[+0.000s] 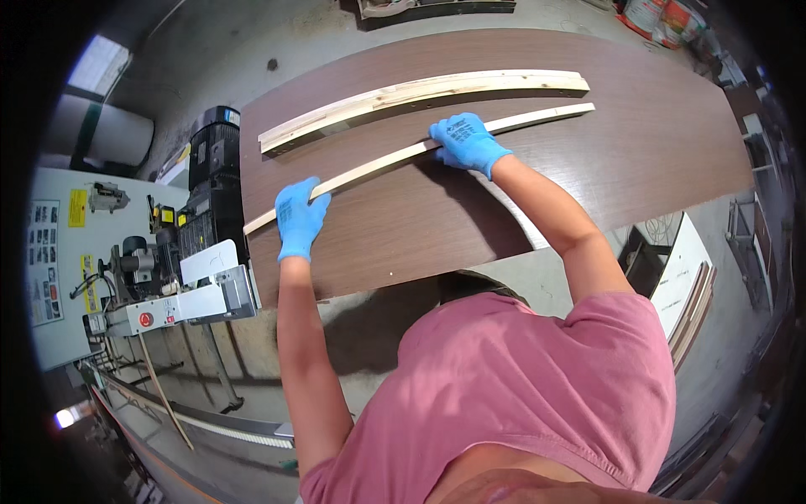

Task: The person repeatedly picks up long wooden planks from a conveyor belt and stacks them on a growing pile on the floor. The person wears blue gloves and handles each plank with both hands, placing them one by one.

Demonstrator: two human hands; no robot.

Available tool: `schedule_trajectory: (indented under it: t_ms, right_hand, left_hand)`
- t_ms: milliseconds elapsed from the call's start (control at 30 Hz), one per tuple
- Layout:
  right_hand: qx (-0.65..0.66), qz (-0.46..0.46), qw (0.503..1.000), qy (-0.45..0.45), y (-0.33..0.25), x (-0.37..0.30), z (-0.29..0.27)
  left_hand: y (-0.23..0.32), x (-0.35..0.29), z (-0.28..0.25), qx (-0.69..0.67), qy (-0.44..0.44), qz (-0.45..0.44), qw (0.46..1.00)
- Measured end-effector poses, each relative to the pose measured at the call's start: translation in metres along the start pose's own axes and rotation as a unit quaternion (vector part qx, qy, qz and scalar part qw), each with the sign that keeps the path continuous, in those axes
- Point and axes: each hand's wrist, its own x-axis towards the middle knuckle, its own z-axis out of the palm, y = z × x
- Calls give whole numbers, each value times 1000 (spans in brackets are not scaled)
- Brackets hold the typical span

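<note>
A long thin pale wooden strip [537, 116] lies across a dark brown wood-grain panel [638, 160]. My left hand [298, 217], in a blue glove, grips the strip near its left end. My right hand [464, 141], also blue-gloved, presses down on the strip near its middle. Beyond it, farther from me, lies a wider pale wooden batten [420, 94], roughly parallel to the strip and untouched by either hand.
A workshop machine with a black motor [211, 160] and white guard [210, 290] stands against the panel's left edge. A grey cabinet [67, 252] sits further left. More boards [693, 311] lean at the right. Concrete floor lies beneath.
</note>
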Motion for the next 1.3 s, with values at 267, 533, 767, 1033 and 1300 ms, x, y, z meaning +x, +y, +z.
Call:
schedule_trajectory:
  t_ms: [267,533,767,1033,1300]
  right_hand:
    - [-12,30,998,56,58,-1,25]
    - [-84,48,992,87,60,11,11]
    - [-127,89,986,62,56,11,6]
    - [-165,95,968,161,49,10,13]
    - [-174,43,982,62,68,47,42]
  left_hand:
    - [24,71,45,77,-4,-15,997]
    - [22,80,88,146,136,-41,979]
    - [27,101,96,123,150,-53,980]
    - [33,96,111,124,250,-107,954]
    - [-1,-22,-3,109,301,-191,928]
